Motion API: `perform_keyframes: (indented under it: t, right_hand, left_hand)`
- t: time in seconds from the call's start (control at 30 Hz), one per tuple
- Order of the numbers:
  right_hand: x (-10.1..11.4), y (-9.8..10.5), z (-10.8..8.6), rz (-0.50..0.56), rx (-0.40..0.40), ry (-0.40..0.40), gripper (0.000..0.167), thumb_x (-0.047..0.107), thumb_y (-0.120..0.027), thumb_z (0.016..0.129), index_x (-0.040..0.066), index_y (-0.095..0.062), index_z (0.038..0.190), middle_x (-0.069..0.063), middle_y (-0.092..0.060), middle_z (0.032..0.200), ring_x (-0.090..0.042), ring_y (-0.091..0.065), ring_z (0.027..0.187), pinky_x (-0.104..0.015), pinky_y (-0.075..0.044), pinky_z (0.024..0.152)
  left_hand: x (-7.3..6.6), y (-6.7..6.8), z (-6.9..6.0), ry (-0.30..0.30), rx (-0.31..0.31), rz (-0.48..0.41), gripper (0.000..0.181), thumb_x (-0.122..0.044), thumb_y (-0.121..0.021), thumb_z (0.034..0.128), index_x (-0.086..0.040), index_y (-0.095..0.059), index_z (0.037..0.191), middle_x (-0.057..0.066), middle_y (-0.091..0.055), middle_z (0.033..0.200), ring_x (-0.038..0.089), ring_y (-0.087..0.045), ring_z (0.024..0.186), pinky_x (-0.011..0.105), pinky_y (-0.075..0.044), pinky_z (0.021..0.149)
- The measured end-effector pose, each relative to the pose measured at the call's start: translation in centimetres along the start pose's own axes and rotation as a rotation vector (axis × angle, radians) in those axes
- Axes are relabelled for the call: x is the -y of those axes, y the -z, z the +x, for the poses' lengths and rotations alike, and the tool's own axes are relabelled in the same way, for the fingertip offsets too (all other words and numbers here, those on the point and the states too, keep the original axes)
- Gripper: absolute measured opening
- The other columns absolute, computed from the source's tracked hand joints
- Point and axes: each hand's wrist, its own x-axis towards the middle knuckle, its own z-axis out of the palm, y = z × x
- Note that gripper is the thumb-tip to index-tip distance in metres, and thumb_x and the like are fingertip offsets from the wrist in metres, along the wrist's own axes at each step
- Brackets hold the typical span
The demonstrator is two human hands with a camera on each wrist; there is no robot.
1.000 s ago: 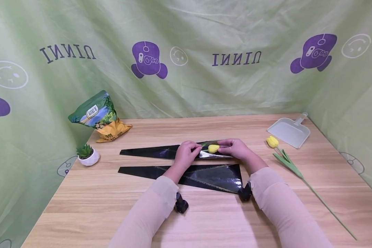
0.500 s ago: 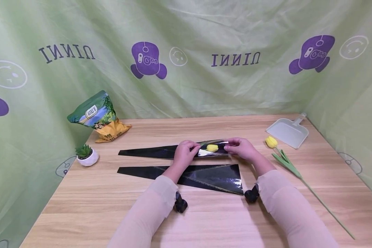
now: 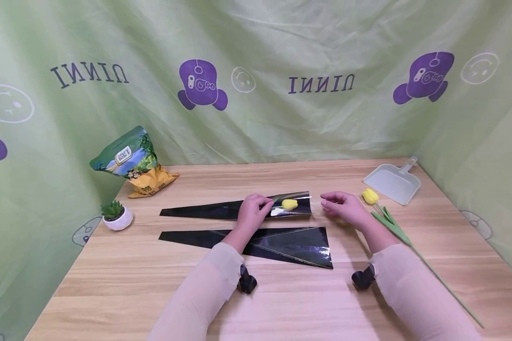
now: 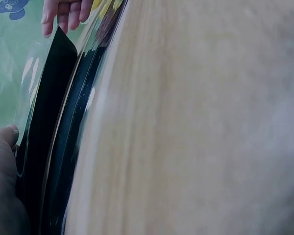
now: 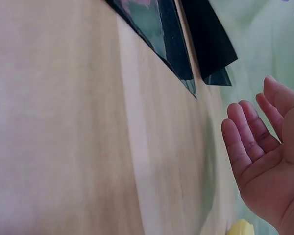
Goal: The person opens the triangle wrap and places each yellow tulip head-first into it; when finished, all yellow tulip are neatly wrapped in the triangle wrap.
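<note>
In the head view a black flower sleeve [image 3: 213, 210] with a clear front lies across the middle of the table. A yellow tulip [image 3: 289, 204] shows inside its wide end. My left hand [image 3: 252, 211] pinches the sleeve's upper film near the middle; in the left wrist view the thumb [image 4: 7, 134] is at the film's edge. My right hand [image 3: 343, 207] is just beyond the wide end, apart from it and holding nothing. Its fingers are loosely bent in the right wrist view. A second black sleeve [image 3: 290, 246] lies flat nearer to me.
Another yellow tulip [image 3: 370, 196] with a long green stem lies on the right, partly behind my right arm. A grey dustpan [image 3: 393, 182] is at the back right. On the left stand a potted succulent [image 3: 117, 217] and a green and yellow bag [image 3: 138, 163]. A curtain hangs behind.
My right hand has let go of the sleeve's wide end and moved right. The tulip head now sits inside the sleeve behind the clear film. My left hand has stayed in place.
</note>
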Motion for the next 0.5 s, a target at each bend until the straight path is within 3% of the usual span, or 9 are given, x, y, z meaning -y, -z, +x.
perform_keyframes:
  t: [0.17,0.33,0.5]
  right_hand:
    - [0.1,0.3,-0.9,0.017,-0.012,0.024,0.052,0.026,-0.063,0.096,-0.007,-0.052,0.134,-0.026,-0.063,0.118,-0.003,-0.066,0.088,-0.025,-0.058,0.083]
    - [0.3,0.9,-2.1,0.027,-0.027,0.025,0.052,0.025,-0.060,0.098,-0.009,-0.048,0.136,-0.033,-0.057,0.126,-0.005,-0.067,0.092,-0.027,-0.058,0.086]
    - [0.4,1.9,-3.2,0.025,-0.057,0.005,0.053,0.028,-0.058,0.100,-0.007,-0.047,0.138,-0.033,-0.054,0.133,0.002,-0.066,0.090,-0.020,-0.057,0.083]
  left_hand:
    - [-0.1,0.0,-0.1,-0.004,0.008,0.007,0.015,-0.019,-0.069,0.0908,-0.009,-0.078,0.095,0.006,-0.074,0.096,0.025,-0.065,0.099,0.037,-0.052,0.092]
    - [-0.2,0.0,-0.2,-0.011,0.047,0.071,0.015,-0.020,-0.068,0.0918,-0.009,-0.078,0.096,0.005,-0.073,0.098,0.024,-0.065,0.101,0.037,-0.052,0.094]
    - [-0.2,-0.1,-0.2,-0.021,0.056,0.089,0.015,-0.021,-0.068,0.0923,-0.009,-0.078,0.096,0.004,-0.073,0.100,0.024,-0.064,0.103,0.037,-0.051,0.096]
